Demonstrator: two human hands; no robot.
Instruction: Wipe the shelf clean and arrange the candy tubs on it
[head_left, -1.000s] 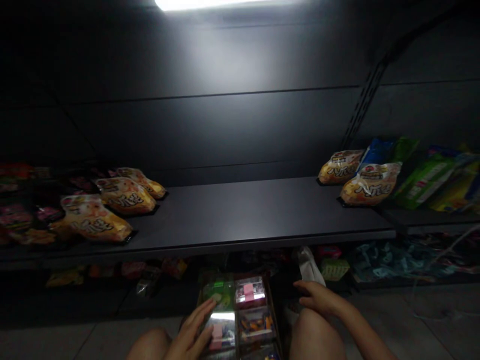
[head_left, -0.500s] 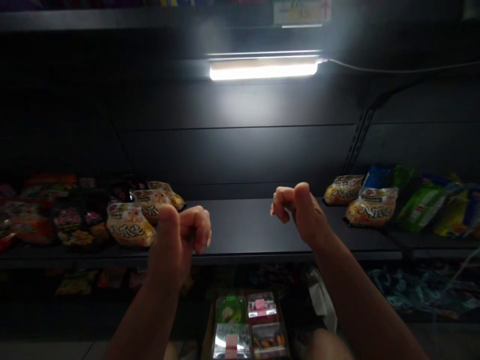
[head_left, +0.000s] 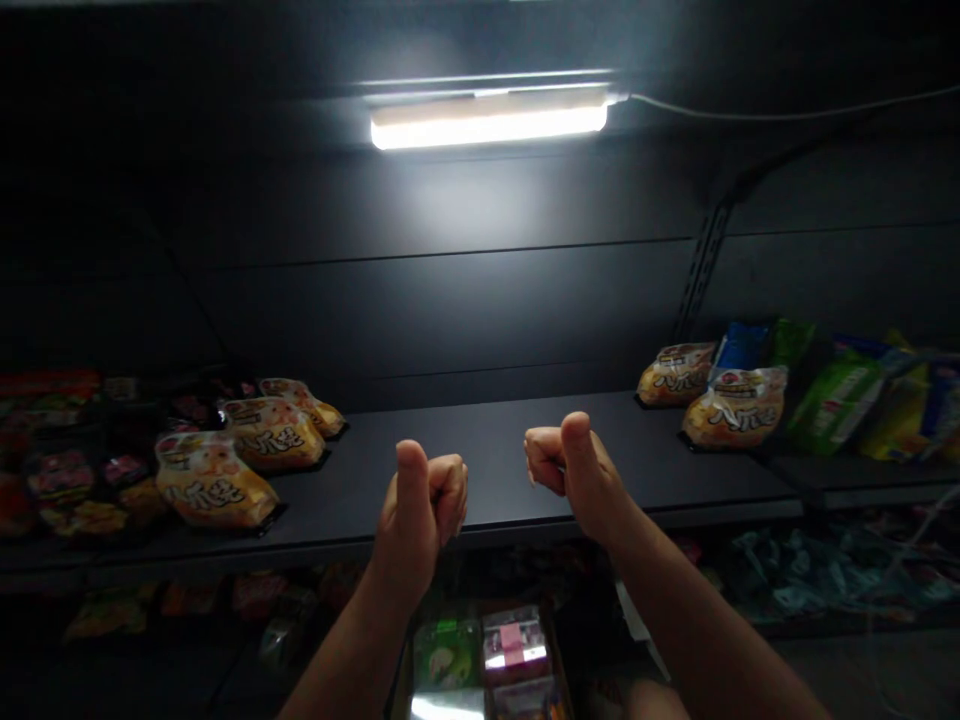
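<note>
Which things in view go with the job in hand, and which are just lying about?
Likely in the job, being nearest the hands:
- dark grey flat shelf, behind both fists
- clear plastic box with pink label, below them

Apparently just lying about:
- yellow printed plastic bags, left and right
- green plastic bag, far right

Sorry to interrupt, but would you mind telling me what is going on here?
A person holds the left hand and the right hand in front of a shelf, fingers curled and thumbs up. Neither seems to grip anything. Three yellowish bags stand to the left, two matching ones to the right, with clear packs below.
</note>
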